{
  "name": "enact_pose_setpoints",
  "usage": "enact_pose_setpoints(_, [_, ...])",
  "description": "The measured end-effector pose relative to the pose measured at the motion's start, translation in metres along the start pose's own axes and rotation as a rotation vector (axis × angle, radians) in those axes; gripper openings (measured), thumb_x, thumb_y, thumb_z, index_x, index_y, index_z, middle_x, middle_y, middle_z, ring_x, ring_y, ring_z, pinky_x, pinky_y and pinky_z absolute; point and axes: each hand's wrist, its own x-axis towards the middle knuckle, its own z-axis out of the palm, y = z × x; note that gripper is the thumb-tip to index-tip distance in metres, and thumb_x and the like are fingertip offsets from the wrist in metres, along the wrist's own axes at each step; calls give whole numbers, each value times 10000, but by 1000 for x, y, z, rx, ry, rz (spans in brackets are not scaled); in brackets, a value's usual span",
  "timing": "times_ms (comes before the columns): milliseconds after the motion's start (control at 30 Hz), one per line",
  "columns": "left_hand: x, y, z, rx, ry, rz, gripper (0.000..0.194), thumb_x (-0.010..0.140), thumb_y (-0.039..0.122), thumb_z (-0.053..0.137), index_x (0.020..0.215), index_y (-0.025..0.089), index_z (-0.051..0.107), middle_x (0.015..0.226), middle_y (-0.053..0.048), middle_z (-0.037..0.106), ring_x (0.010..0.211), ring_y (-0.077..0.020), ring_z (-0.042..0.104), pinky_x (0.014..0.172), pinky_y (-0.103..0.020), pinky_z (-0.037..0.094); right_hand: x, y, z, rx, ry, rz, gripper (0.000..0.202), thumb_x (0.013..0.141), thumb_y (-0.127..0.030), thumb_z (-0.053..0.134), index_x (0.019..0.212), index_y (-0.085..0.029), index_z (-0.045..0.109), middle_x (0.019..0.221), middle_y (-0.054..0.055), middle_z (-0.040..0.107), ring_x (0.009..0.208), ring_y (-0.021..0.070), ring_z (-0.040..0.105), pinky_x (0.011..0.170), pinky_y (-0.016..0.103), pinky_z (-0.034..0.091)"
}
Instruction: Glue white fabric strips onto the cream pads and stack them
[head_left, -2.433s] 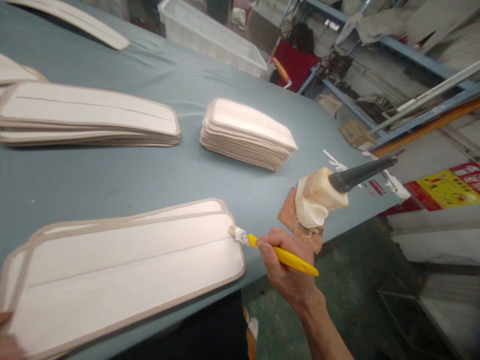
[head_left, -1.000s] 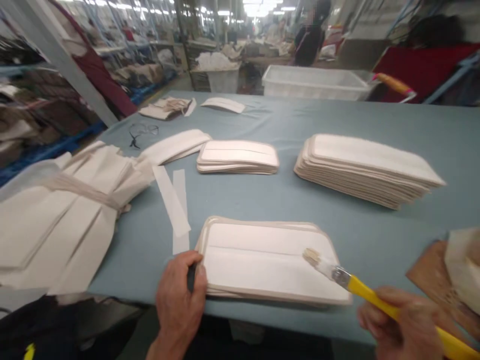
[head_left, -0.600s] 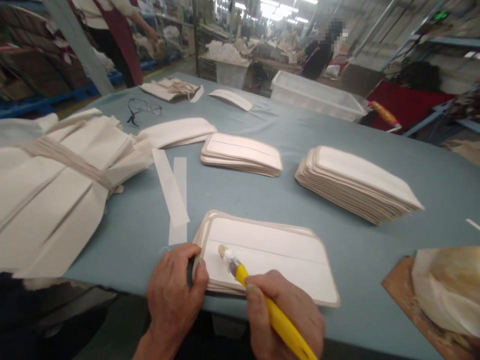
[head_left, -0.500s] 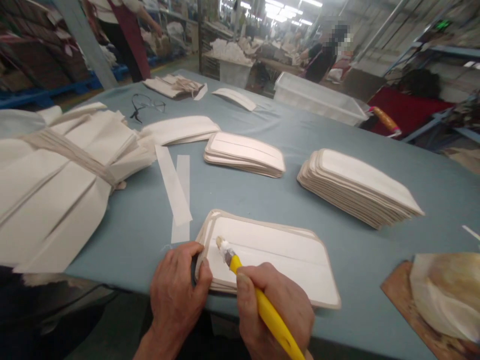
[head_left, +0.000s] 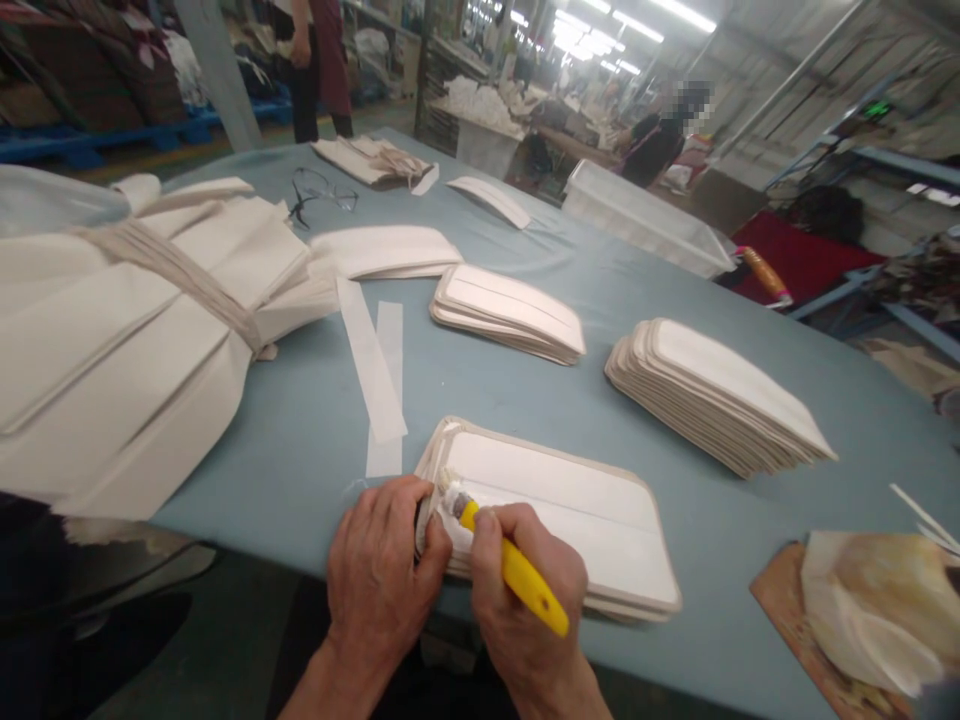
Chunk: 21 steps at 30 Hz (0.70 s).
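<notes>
My right hand (head_left: 529, 590) is closed around the yellow handle of a paintbrush (head_left: 532, 590). White paste clings to its bristles, which press on the left end of the top panel in a stack of white panels with beige borders (head_left: 562, 490). My left hand (head_left: 386, 565) pinches that stack's left edge, thumb on top and fingers curled over the side. Two white strips (head_left: 373, 370) lie crossed just beyond my left hand. Behind the stack are a shorter pile of similar panels (head_left: 510, 310) and, to the right, a taller pile (head_left: 720, 390).
At left lies a large tied bundle of cream fabric pieces (head_left: 150, 320). Eyeglasses (head_left: 322, 195) and a small fabric bundle (head_left: 367, 160) sit farther back. A translucent bin (head_left: 645, 220) stands at the far edge; a stained, plastic-like container (head_left: 870, 600) rests on a board at right. Two people are beyond.
The brush tip has moved slightly toward the stack's near left side, its handle swinging round, and white paste now shows there. My left hand keeps its hold. The camera view has shifted.
</notes>
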Motion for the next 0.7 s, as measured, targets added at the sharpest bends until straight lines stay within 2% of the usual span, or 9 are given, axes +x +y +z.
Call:
enact_pose_setpoints(167, [-1, -1, 1, -15, 0, 1, 156, 998, 262, 498, 1120, 217, 585, 1055, -55, 706, 956, -253, 621, 846, -373, 432, -3, 4, 0, -9, 13, 18, 261, 1055, -172, 543, 799, -215, 580, 622, -55, 585, 482, 91, 558, 507, 208, 425])
enact_pose_setpoints(300, [-2, -2, 1, -28, 4, -6, 147, 1007, 275, 506, 1122, 228, 584, 1047, -52, 709, 946, -257, 629, 840, -378, 436, 1, 8, 1, 56, 3, 32, 319, 1064, -206, 518, 751, -215, 573, 591, -50, 584, 466, 96, 555, 498, 209, 430])
enact_pose_setpoints(367, [-1, -2, 0, -33, 0, -16, 145, 1004, 270, 512, 1123, 232, 586, 1041, -48, 711, 937, -252, 637, 832, -376, 446, 2, 8, -2, 83, 6, 106, 349, 1073, -244, 530, 727, -215, 571, 568, -54, 572, 453, 95, 545, 491, 210, 420])
enact_pose_setpoints(500, [-1, 0, -1, -36, -1, -53, 140, 992, 253, 512, 1099, 238, 601, 1003, -44, 712, 893, -247, 652, 805, -379, 469, 0, 12, -7, 141, 98, 265, 342, 1075, -331, 589, 761, -201, 627, 598, -39, 614, 483, 105, 569, 511, 214, 430])
enact_pose_setpoints(633, [-3, -3, 0, -62, -1, -97, 153, 1004, 303, 504, 1061, 240, 631, 985, -49, 728, 888, -246, 685, 802, -378, 522, -1, 19, -2, 316, -24, 382, 436, 1080, -429, 571, 708, -204, 597, 544, -43, 544, 461, 110, 508, 473, 215, 407])
enact_pose_setpoints(700, [-1, -11, -1, -79, -20, -135, 172, 1006, 342, 506, 1046, 243, 641, 959, -42, 739, 875, -234, 709, 782, -361, 556, -1, 18, -7, 372, 5, 502, 448, 1064, -477, 606, 712, -200, 611, 552, -36, 550, 468, 113, 505, 463, 213, 409])
